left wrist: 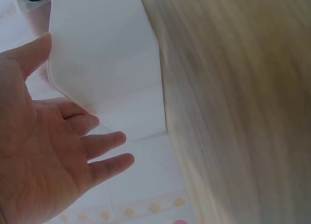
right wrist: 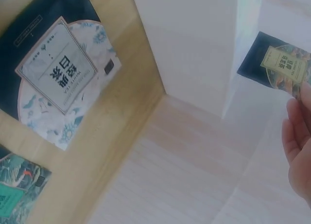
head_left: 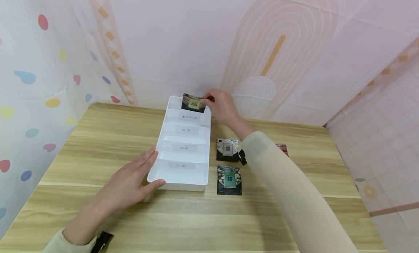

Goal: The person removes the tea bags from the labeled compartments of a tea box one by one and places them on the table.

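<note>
My right hand [head_left: 222,105] pinches a dark tea sachet [head_left: 194,103] with a yellow label by its edge. The sachet is over the far compartment of a white divided box [head_left: 183,177], level with its far rim. In the right wrist view the sachet [right wrist: 279,63] extends from the fingertips beside the box's wall [right wrist: 189,44]. At the box's near left corner, my left hand [head_left: 126,185] rests its thumb on the front rim and its fingers along the left side. The left wrist view shows these fingers [left wrist: 109,144] extended and spread beside the white wall [left wrist: 107,59].
Right of the box lie a white-labelled tea sachet [head_left: 227,149] and a green-labelled one [head_left: 229,180]. A red sachet [head_left: 282,149] is partly hidden behind the right sleeve [head_left: 288,187]. Printed labels mark the box's dividers. A patterned cloth [head_left: 183,45] hangs behind the wooden table [head_left: 108,143].
</note>
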The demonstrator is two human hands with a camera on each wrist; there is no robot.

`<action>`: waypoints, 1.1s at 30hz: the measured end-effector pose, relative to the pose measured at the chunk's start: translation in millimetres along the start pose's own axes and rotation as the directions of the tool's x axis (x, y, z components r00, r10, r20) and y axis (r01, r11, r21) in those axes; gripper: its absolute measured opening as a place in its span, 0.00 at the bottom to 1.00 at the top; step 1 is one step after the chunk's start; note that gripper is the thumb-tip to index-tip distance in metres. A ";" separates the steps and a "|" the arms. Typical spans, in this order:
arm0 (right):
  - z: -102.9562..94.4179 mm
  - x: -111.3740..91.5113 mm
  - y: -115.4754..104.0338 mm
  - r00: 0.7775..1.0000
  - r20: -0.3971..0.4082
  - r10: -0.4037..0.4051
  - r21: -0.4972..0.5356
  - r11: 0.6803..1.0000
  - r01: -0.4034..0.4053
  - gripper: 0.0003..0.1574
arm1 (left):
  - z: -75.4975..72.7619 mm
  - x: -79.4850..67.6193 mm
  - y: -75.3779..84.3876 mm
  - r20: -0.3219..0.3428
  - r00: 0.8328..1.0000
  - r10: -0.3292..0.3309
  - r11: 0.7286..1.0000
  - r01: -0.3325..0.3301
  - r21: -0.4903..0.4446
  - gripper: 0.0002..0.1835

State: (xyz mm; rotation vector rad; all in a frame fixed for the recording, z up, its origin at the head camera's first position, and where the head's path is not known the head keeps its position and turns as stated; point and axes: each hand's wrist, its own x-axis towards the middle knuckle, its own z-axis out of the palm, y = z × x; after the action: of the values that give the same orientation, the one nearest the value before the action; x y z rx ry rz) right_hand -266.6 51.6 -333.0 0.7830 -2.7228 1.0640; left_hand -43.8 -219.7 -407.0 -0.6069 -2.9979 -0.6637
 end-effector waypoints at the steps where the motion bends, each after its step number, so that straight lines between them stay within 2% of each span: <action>1: -1.5 -0.8 -0.3 1.000 -0.002 -0.004 0.001 1.000 0.004 0.08 | 0.2 -0.4 0.1 0.000 1.000 -0.002 1.000 0.002 -0.001 0.49; 9: -13.2 -10.5 1.2 1.000 -0.023 -0.017 0.024 1.000 0.018 0.07 | 3.9 -1.4 0.5 0.001 1.000 -0.007 1.000 0.007 0.000 0.49; 15: -22.9 -16.3 7.0 0.996 -0.064 -0.063 0.048 0.997 0.066 0.07 | 3.9 0.4 0.2 -0.005 1.000 -0.013 1.000 0.013 -0.007 0.49; 19: -28.4 -20.8 9.8 0.991 -0.085 -0.107 0.046 0.993 0.112 0.06 | 4.0 1.9 0.4 -0.006 1.000 -0.008 1.000 0.008 -0.007 0.49; 33: -47.6 -43.5 10.6 0.976 -0.141 -0.169 -0.009 0.986 0.169 0.08 | 4.4 4.7 0.4 0.004 1.000 -0.005 1.000 0.005 0.000 0.49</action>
State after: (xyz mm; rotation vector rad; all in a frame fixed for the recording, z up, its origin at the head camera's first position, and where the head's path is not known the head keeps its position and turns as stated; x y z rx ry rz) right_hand -238.2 108.0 -316.2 0.8851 -2.4878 1.0444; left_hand -47.7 -215.8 -410.5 -0.6012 -3.0045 -0.6631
